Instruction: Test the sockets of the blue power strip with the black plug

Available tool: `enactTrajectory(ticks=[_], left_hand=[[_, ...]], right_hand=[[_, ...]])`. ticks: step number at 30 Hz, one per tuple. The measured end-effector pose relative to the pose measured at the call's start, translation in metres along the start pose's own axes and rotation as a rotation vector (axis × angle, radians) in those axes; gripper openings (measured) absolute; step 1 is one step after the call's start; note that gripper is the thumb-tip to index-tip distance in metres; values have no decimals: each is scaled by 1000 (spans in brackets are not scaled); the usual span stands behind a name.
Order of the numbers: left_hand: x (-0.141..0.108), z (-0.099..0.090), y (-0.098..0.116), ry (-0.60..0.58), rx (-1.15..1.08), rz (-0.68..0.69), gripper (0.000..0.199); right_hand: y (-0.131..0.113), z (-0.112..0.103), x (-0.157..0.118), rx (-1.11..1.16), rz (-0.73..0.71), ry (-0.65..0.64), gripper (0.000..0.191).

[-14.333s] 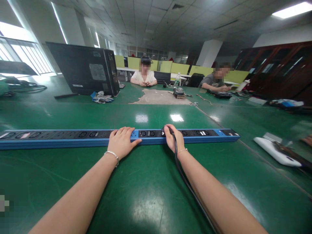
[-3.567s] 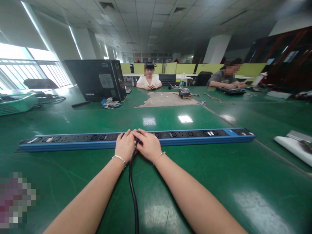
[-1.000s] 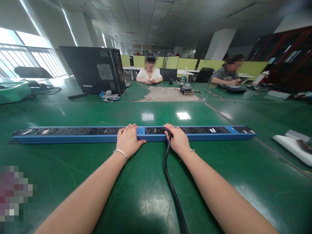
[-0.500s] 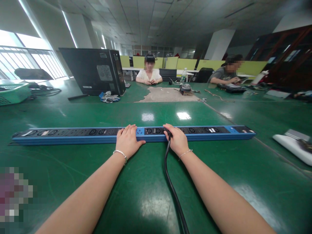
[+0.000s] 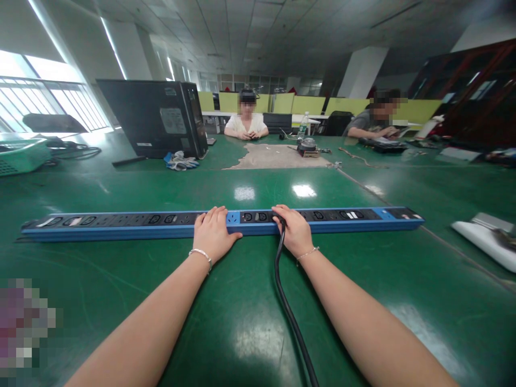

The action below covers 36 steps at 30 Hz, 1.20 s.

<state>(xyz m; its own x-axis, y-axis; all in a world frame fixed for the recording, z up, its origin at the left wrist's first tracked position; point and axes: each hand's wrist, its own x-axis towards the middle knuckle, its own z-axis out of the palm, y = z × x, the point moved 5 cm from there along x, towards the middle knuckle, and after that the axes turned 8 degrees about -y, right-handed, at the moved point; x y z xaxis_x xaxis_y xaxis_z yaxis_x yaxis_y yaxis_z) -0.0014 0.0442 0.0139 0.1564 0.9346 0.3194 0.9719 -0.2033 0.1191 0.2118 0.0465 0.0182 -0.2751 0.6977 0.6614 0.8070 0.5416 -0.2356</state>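
A long blue power strip (image 5: 121,231) with black socket panels lies across the green table, its sockets facing up. My left hand (image 5: 213,231) grips it left of the middle, with fingers over the top and the thumb along the front side, beside a blue socket (image 5: 233,217). Right of the middle, my right hand (image 5: 295,231) is closed around a black plug (image 5: 281,220) at the strip's sockets. My fingers hide most of the plug, so I cannot tell how deep it sits. From it a black power cord (image 5: 288,306) runs down toward me.
A black computer case (image 5: 149,118), gloves (image 5: 180,160) and a green basket (image 5: 24,157) stand at the back left. A white device (image 5: 484,242) lies at the right. Two people sit across the table, near a bottle (image 5: 303,126) and a round metal part (image 5: 307,145).
Both hands and the strip appear shifted very slightly right in the view. The cord's lower part has swung a little to the right. Both grips look the same.
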Motion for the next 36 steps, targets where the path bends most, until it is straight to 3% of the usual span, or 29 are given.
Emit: enactTrajectory(ticks=[6, 10, 12, 14, 17, 20, 22, 28, 36], left_hand=[[0, 0, 0, 1, -1, -2, 64], [0, 0, 1, -8, -12, 9, 65], [0, 0, 0, -10, -12, 6, 64], [0, -1, 0, -7, -7, 2, 65], [0, 0, 0, -8, 0, 3, 65], [0, 0, 0, -6, 6, 3, 64], [0, 0, 0, 0, 10, 5, 64], [0, -1, 0, 2, 19, 10, 65], [0, -1, 0, 0, 29, 4, 64]], right_hand=[[-4, -4, 2, 6, 13, 49, 28], [-9, -34, 13, 17, 120, 237, 32], [-5, -48, 17, 20, 121, 253, 32], [15, -64, 14, 19, 171, 282, 31], [67, -90, -5, 7, 403, 381, 32], [110, -102, -25, 37, 509, 314, 37], [123, -103, -34, 39, 537, 260, 40], [117, -92, -37, -10, 529, 153, 42], [125, -96, -35, 3, 470, 87, 41]])
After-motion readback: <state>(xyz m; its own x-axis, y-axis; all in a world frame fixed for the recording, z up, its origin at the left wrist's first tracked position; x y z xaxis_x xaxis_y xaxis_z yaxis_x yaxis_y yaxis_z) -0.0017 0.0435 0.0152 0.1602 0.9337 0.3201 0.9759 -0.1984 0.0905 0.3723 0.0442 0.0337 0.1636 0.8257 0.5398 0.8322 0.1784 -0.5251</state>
